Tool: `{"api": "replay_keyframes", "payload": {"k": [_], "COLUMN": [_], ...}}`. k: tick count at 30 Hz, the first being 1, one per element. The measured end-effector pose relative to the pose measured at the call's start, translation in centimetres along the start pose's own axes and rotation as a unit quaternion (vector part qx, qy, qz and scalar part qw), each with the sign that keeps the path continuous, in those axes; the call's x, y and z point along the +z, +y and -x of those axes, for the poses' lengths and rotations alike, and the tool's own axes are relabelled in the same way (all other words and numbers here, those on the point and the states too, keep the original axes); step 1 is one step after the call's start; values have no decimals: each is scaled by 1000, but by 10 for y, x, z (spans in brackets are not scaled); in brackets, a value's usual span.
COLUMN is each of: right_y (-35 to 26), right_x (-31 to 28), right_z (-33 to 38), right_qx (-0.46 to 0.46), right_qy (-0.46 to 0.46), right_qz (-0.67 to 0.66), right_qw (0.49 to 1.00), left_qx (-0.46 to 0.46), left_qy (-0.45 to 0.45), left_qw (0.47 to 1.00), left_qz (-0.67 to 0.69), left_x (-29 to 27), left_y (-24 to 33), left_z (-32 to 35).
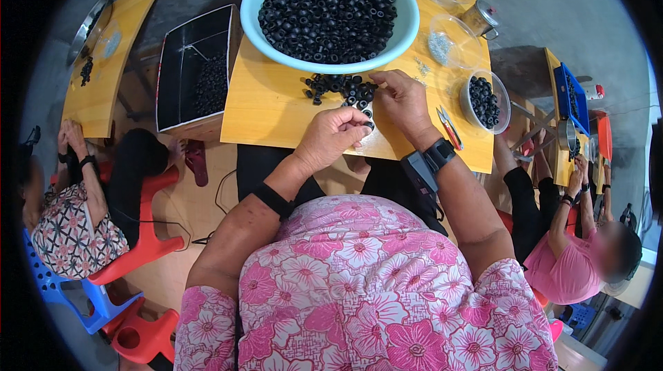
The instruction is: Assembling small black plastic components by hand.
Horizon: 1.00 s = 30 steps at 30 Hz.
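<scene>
Between the thumb and fingertips of my left hand (333,137) is a small black ring (369,125), held just above the near part of the yellow table (266,105). To the right, my right hand (405,100) has its fingers curled, with the fingertips at the edge of a loose pile of black rings (335,85). What those fingertips hold, if anything, is hidden. Beyond the pile stands a wide light-blue basin (409,22) heaped with the same black rings (328,17). A pale patch (376,137) lies on the table below my hands.
Right of my right hand lie red-handled snips (450,128) and a clear tub (503,107) of black rings. Farther off are a clear dish of small silvery bits (440,48) and a metal mug (480,20). A black-lined box (181,50) stands left. Other people sit at both sides.
</scene>
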State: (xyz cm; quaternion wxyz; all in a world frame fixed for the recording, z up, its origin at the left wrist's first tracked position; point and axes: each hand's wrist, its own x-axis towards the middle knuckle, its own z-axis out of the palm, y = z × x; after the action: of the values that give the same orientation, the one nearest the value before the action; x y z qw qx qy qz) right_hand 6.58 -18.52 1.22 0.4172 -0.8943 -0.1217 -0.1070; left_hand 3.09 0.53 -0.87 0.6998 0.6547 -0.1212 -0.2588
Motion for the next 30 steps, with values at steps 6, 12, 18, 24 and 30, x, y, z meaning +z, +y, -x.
{"api": "replay_keyframes", "payload": {"k": [6,12,18,24,30], "right_y": [-6,-2,-8,2,3], "right_x": [4,-3,-12,-17,-14], "right_z": [-3,3,23,39,49], "right_qx": [31,6,-10,4,164], "right_qy": [0,-22,-40,-18,-26], "right_qz": [13,105,152,60,-246], "right_qw": [999,994,988,998,955], "left_qx": [1,5,8,10,29], "left_qy": [0,1,9,14,34], "left_qw": [1000,1000,1000,1000,999], "left_qz": [0,-11,-17,-16,-3], "left_x": [-1,1,2,2,5], "left_y": [-2,0,2,3,3], "left_z": [0,0,1,2,2]}}
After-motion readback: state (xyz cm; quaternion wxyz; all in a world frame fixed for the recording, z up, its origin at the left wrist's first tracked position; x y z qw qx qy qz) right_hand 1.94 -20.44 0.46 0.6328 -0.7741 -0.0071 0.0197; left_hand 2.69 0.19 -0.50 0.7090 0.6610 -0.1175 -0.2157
